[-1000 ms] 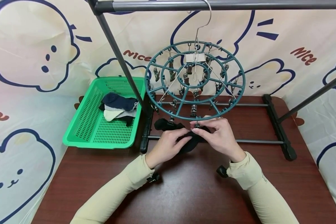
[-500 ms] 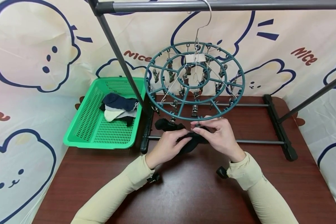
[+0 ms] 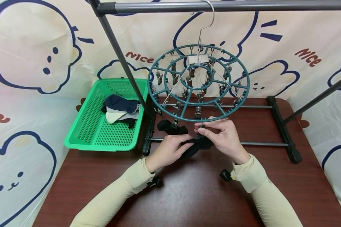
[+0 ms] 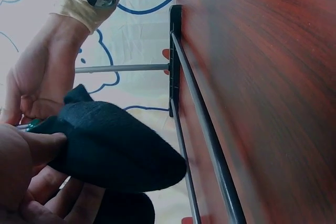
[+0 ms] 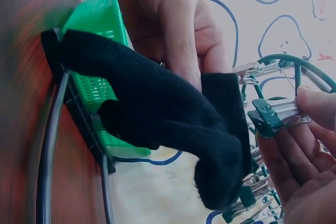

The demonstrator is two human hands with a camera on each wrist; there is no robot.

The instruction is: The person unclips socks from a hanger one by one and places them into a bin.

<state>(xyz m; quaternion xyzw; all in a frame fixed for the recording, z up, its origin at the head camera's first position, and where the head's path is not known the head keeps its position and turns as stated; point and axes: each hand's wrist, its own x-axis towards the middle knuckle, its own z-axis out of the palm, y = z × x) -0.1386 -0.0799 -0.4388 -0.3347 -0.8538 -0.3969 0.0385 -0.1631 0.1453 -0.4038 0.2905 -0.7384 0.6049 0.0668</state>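
Note:
My left hand (image 3: 169,148) pinches a black sock (image 5: 173,103) between thumb and fingers, just under the front of a round teal clip hanger (image 3: 184,110). In the left wrist view, the toe end of this sock (image 4: 121,150) points away from the fingers. My right hand (image 3: 225,138) pinches a metal clip (image 5: 289,109) with green tips, which hangs from the hanger's front rim. In the right wrist view those tips lie right beside the sock's cuff. Another black sock (image 3: 170,126) hangs from the neighbouring clip to the left.
A green basket (image 3: 74,138) at the left contains folded socks (image 3: 120,104) in navy, pale grey and black. The hanger hooks over the rack's top bar (image 3: 244,6). Rack feet (image 3: 284,132) and a lower crossbar (image 3: 261,143) stand on the brown table (image 3: 187,201).
My left hand has shifted slightly left with the sock, so a small gap now shows between its edge and the clip. My right hand stays at the clip; the hanger sways slightly.

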